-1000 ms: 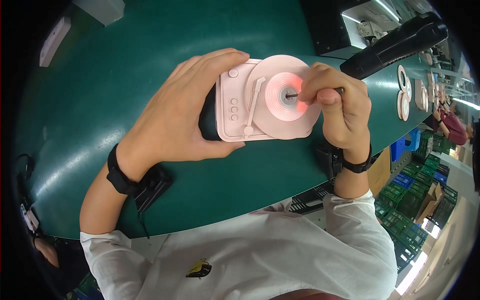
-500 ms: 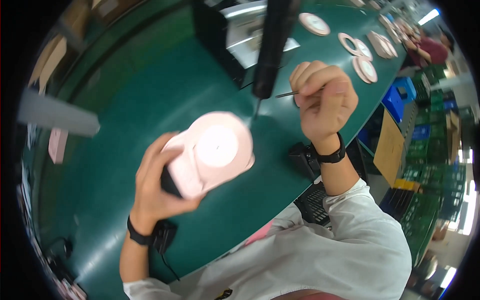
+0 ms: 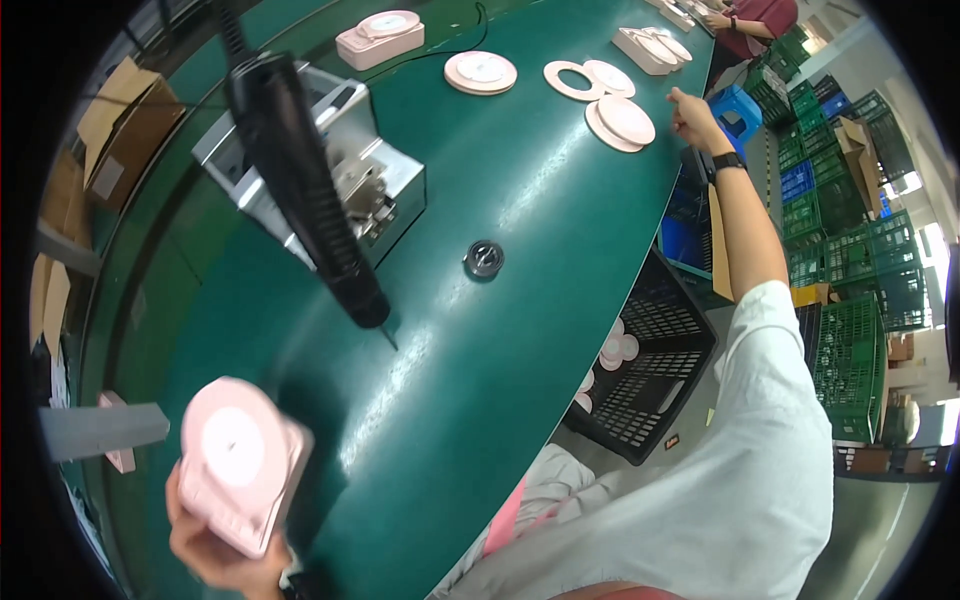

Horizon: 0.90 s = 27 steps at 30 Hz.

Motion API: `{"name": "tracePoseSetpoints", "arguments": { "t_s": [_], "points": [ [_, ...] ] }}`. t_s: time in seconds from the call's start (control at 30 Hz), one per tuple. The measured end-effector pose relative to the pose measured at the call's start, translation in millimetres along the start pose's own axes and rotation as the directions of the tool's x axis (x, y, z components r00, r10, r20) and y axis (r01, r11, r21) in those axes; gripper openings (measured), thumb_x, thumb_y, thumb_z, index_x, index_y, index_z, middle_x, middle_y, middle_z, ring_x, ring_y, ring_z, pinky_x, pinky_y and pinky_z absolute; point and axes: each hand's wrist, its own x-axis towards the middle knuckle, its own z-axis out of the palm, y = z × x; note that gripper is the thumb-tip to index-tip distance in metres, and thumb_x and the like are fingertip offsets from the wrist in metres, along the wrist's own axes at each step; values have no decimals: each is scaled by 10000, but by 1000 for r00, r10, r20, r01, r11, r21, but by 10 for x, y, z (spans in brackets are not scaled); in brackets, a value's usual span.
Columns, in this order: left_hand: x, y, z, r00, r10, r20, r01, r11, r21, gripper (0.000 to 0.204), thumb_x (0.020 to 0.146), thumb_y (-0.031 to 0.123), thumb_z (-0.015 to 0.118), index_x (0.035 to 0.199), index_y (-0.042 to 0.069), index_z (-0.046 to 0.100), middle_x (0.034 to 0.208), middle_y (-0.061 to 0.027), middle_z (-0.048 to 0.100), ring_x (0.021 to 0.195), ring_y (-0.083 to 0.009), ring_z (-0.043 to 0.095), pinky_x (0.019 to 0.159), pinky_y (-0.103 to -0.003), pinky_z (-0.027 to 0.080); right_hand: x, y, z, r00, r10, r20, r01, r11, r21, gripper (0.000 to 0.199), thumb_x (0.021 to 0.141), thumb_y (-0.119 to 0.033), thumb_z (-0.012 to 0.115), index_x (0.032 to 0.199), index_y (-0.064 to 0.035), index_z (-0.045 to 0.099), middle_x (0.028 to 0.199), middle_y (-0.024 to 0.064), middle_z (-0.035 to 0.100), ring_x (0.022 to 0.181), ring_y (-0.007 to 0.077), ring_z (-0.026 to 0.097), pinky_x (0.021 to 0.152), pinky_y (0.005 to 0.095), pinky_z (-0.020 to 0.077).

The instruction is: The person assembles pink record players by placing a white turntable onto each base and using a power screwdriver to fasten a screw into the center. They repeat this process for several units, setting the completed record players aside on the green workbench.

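The left hand (image 3: 215, 550) grips a pink rounded plastic housing with a white disc face (image 3: 240, 478) off the table's (image 3: 520, 200) near-left edge. The right hand (image 3: 693, 112), fingers loosely curled and holding nothing visible, reaches pale pink discs (image 3: 625, 120) at the far-right edge. A one-handed hold beyond the edge could let the housing drop; a black hanging screwdriver (image 3: 300, 190) could be bumped.

The left hand (image 3: 215, 545) gripped a pink device (image 3: 240, 462) low over the green table (image 3: 520, 250), while the right hand (image 3: 692, 112) reached toward pink discs (image 3: 620, 118).
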Motion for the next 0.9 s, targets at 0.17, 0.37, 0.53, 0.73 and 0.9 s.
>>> {"name": "tracePoseSetpoints", "arguments": {
  "t_s": [0.17,0.37,0.53,0.73,0.9],
  "points": [
    [238,276,-346,988,81,-128,-63,988,140,771,865,516,751,1389,8,505,1389,-249,544,1232,-352,571,989,-489,510,699,362,-246,958,270,-99,-264,962,69,494,1005,-522,650,1141,-46,647,630,-52,329,481,92,326,453,279,250],
    [560,-27,-342,689,706,-163,-647,700,301,613,946,545,683,1284,60,521,1204,-162,605,958,-248,679,769,-421,612,1370,480,-222,954,28,-297,-68,990,-123,751,931,-683,657,1264,-11,686,591,-66,341,466,78,317,445,273,231],
    [758,103,-241,868,496,-19,-477,844,247,614,916,473,725,1293,25,540,1239,-181,625,1048,-279,667,871,-435,574,1972,628,-548,973,33,-228,-58,993,-104,847,883,-783,626,1250,-27,727,662,-15,471,520,94,427,494,274,321],
    [998,191,211,974,188,124,-211,952,223,623,880,386,774,1304,-18,564,1281,-203,648,1156,-316,653,994,-452,528,2611,754,-539,949,-26,-314,-192,743,-641,1169,711,-1021,451,1240,-20,743,1040,176,741,975,274,686,853,370,505],
    [799,107,210,994,-97,53,74,937,340,635,850,313,816,1314,-54,584,1315,-222,668,1246,-347,641,1097,-466,490,3474,754,-1140,961,-163,-225,-118,492,-862,1070,846,-937,361,1431,-86,641,1408,194,651,1326,333,575,1124,403,387]
  ]
}}
